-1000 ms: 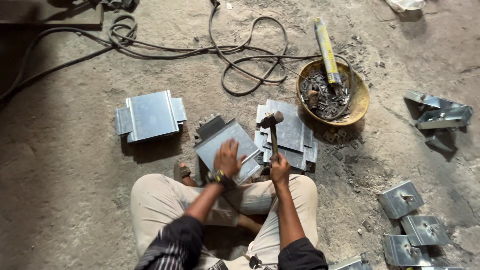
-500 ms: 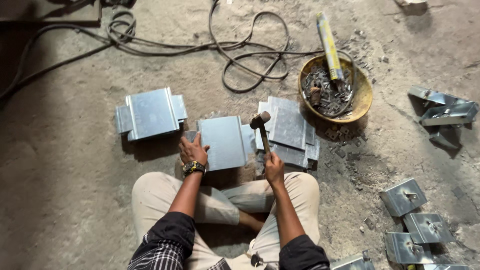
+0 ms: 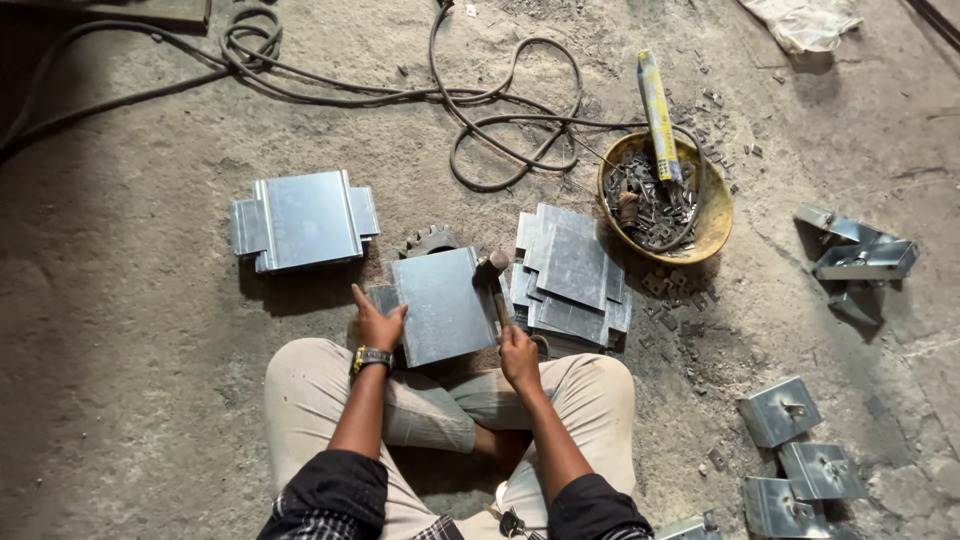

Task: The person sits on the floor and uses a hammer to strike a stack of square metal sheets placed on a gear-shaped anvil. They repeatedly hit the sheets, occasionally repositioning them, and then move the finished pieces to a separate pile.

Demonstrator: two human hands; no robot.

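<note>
While the left hand [image 3: 378, 325] lies flat on a smooth galvanised plate [image 3: 440, 305], the right hand [image 3: 519, 352] grips a wooden-handled hammer [image 3: 493, 280].

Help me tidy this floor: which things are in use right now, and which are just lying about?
In use: left hand on metal plate; right hand holding hammer.

Lying about: plate stack, separate plate, yellow bowl, cables, brackets.

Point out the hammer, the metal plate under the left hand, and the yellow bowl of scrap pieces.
hammer [image 3: 491, 272], head view, on its metal head.
metal plate [image 3: 443, 305], head view, on the middle of its flat face.
yellow bowl [image 3: 716, 216], head view, on its right inner wall.
</note>
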